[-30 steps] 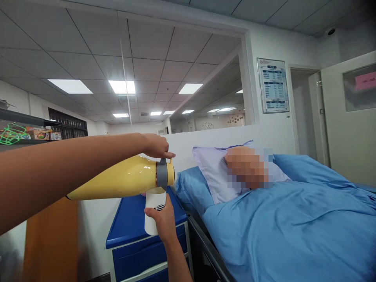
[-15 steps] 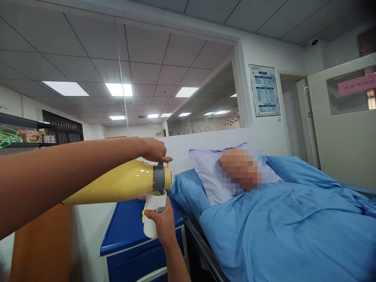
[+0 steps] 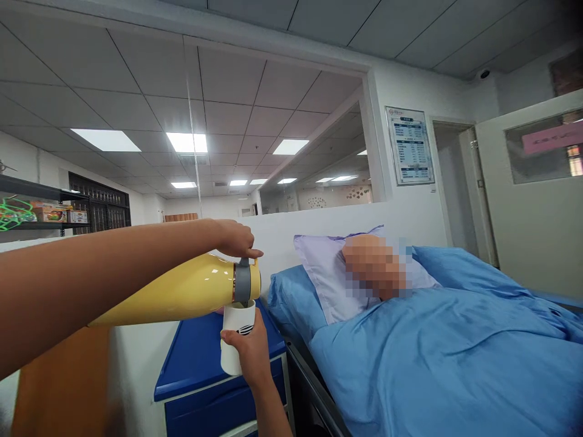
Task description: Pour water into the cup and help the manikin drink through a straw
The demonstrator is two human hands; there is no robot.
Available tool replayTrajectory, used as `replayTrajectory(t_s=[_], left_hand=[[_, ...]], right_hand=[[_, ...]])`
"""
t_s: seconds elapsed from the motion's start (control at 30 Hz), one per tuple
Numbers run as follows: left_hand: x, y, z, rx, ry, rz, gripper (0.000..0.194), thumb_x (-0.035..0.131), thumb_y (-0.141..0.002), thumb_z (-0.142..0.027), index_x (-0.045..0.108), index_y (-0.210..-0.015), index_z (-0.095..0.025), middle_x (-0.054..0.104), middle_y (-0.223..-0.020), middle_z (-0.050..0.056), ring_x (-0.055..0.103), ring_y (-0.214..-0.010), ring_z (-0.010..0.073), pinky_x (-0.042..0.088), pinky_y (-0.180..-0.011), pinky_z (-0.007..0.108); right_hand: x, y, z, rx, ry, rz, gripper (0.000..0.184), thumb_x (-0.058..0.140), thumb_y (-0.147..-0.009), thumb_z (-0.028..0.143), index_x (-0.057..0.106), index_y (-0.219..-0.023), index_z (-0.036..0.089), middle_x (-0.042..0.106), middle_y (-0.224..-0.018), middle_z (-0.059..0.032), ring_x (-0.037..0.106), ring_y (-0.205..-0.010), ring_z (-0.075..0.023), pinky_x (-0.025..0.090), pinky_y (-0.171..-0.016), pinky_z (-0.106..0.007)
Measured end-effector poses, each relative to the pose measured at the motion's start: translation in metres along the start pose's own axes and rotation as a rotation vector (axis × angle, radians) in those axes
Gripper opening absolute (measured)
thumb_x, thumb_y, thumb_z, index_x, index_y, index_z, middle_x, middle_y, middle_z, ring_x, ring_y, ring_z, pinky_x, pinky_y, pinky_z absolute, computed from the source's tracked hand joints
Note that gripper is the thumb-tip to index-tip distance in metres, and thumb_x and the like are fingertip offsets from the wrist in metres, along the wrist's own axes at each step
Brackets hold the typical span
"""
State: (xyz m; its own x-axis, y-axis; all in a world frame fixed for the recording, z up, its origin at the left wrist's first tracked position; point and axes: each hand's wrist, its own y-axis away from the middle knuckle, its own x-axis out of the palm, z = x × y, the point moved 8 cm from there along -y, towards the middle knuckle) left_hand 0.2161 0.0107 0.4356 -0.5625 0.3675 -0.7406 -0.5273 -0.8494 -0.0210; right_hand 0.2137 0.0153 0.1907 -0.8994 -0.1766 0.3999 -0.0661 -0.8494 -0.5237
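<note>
A yellow thermos flask (image 3: 182, 291) lies tilted nearly level, its grey-collared mouth pointing right. My left hand (image 3: 234, 238) is closed at the top of its neck, a finger over the grey part, and my forearm crosses in front of the body. The grip on the handle is mostly hidden. Right under the spout stands a white cup (image 3: 231, 358) with a black striped mark, leaning slightly. My right hand (image 3: 252, 349) is wrapped around the cup, thumb on the near side. Whether liquid is flowing cannot be made out.
Below the cup is a blue-topped bedside cabinet (image 3: 182, 364). To the right, a person (image 3: 376, 267) lies on a pillow (image 3: 314, 273) under a blue quilt (image 3: 432, 358). A dark bed rail (image 3: 314, 388) runs along the bed's near side. Shelving (image 3: 45, 193) stands far left.
The thermos and cup have shifted slightly left and down in view, still together. The camera view has tilted a little. Both grips are kept.
</note>
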Motion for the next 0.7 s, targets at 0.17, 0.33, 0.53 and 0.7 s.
replayTrajectory(t_s=[0.17, 0.33, 0.53, 0.7], left_hand=[[0.0, 0.001, -0.002, -0.009, 0.009, 0.005, 0.077, 0.023, -0.086, -0.075, 0.078, -0.096, -0.021, 0.074, -0.1, 0.016, 0.065, -0.088, 0.026, 0.046, -0.078, 0.037], [0.0, -0.001, -0.003, 0.002, 0.002, 0.007, 0.079, 0.021, -0.086, -0.076, 0.078, -0.095, -0.021, 0.074, -0.102, 0.017, 0.065, -0.089, 0.0278, 0.046, -0.078, 0.039], [0.007, -0.003, -0.002, 0.015, 0.01, 0.005, 0.084, 0.018, -0.084, -0.079, 0.078, -0.096, -0.021, 0.073, -0.097, 0.018, 0.065, -0.086, 0.029, 0.046, -0.078, 0.042], [0.019, -0.001, 0.017, -0.025, 0.131, -0.004, 0.09, 0.016, -0.081, -0.083, 0.076, -0.093, -0.018, 0.071, -0.099, 0.018, 0.062, -0.08, 0.0245, 0.044, -0.073, 0.037]], right_hand=[[0.004, 0.0, -0.001, 0.032, -0.018, 0.0, 0.042, 0.078, -0.055, 0.023, 0.061, -0.093, 0.02, 0.066, -0.076, 0.0018, 0.057, -0.067, -0.0176, 0.048, -0.059, -0.029], [0.005, 0.004, 0.005, 0.027, -0.041, 0.016, 0.041, 0.077, -0.059, 0.021, 0.061, -0.096, 0.019, 0.069, -0.079, 0.0004, 0.06, -0.068, -0.0185, 0.05, -0.061, -0.03], [0.004, 0.005, 0.005, 0.034, -0.044, 0.012, 0.041, 0.077, -0.059, 0.021, 0.06, -0.096, 0.019, 0.069, -0.081, -0.0001, 0.061, -0.069, -0.0189, 0.05, -0.062, -0.031], [-0.003, 0.006, -0.004, 0.054, 0.051, -0.054, 0.038, 0.077, -0.058, 0.023, 0.062, -0.093, 0.02, 0.066, -0.075, 0.0015, 0.058, -0.068, -0.0183, 0.048, -0.061, -0.029]])
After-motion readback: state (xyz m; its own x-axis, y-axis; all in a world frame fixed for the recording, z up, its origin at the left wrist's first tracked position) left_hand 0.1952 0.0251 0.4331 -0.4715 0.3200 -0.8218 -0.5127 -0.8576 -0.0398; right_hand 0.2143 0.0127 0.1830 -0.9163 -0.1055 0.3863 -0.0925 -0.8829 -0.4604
